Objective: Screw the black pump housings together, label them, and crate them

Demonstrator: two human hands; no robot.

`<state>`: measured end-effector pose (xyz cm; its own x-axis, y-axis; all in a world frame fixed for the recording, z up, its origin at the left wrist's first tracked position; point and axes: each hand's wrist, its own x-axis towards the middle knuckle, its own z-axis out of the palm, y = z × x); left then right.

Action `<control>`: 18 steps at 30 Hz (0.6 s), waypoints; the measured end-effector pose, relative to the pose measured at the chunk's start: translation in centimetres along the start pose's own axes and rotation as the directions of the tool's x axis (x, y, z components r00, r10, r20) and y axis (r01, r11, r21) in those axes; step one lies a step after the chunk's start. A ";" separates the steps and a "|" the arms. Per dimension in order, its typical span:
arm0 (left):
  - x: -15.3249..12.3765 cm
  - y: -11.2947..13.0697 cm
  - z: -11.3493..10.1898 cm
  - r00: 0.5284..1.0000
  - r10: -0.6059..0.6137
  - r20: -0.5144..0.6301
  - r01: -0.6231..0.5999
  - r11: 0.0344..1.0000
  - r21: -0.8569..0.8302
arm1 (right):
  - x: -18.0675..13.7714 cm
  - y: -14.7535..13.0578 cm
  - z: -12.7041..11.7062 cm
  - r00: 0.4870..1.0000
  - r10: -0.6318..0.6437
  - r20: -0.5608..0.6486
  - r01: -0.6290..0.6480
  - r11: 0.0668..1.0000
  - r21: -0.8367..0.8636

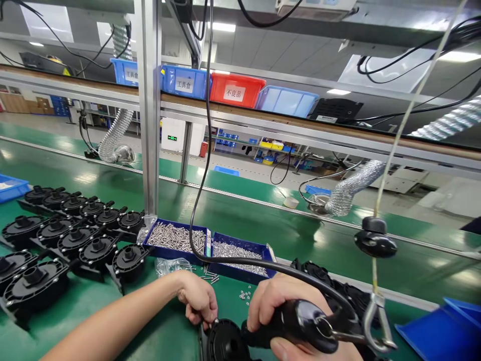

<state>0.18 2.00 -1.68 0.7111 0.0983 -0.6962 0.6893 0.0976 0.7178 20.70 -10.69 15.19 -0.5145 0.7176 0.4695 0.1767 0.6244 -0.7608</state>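
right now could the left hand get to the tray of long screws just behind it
Probably yes. The left hand sits at the black part, and the screw tray lies open just beyond it, with only a clear bag and loose screws between.

Single head cam, looks forward and down across green bench (pixel 93 311); hands close at bottom edge, shelf beyond.

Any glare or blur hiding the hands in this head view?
Head view: ceiling lights glare off the green table; left hand, right hand and black screwdriver stay fairly sharp; hanging cord slightly soft; frame edges bowed.
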 end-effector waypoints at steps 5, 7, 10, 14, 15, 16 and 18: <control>-1.1 0.3 -0.6 0.999 0.016 0.047 -0.013 0.999 -0.048 | 0.1 -0.2 -0.3 1.000 0.016 -0.016 -0.016 1.000 -0.027; -1.8 0.6 -0.6 0.997 0.013 0.077 -0.009 0.999 -0.048 | 0.4 -0.1 -0.4 1.000 0.023 -0.014 -0.024 0.998 -0.056; -2.8 1.2 -0.1 0.997 -0.038 0.063 0.039 0.999 -0.019 | 1.0 0.5 0.1 1.000 0.012 -0.018 -0.011 0.998 0.062; -3.4 1.9 0.8 0.997 -0.079 -0.017 0.079 0.997 -0.007 | 1.8 1.7 1.4 1.000 0.004 -0.021 0.002 0.964 0.266; -3.5 2.0 0.9 0.997 -0.076 -0.025 0.076 0.997 -0.011 | 1.9 1.9 1.6 0.999 0.005 -0.035 0.005 0.959 0.284; -3.5 2.0 1.0 0.997 -0.077 -0.030 0.077 0.997 -0.019 | 1.8 2.1 1.8 0.999 0.013 -0.052 0.003 0.954 0.301; -3.3 2.0 1.0 0.996 -0.082 -0.046 0.080 0.996 -0.047 | 1.6 2.2 1.8 0.995 0.035 -0.093 -0.003 0.946 0.325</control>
<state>-0.63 0.85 2.03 0.6451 0.1359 -0.7519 0.7364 0.1519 0.6593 18.75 -8.69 13.51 -0.4281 0.7642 0.4824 -0.1044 0.4884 -0.8664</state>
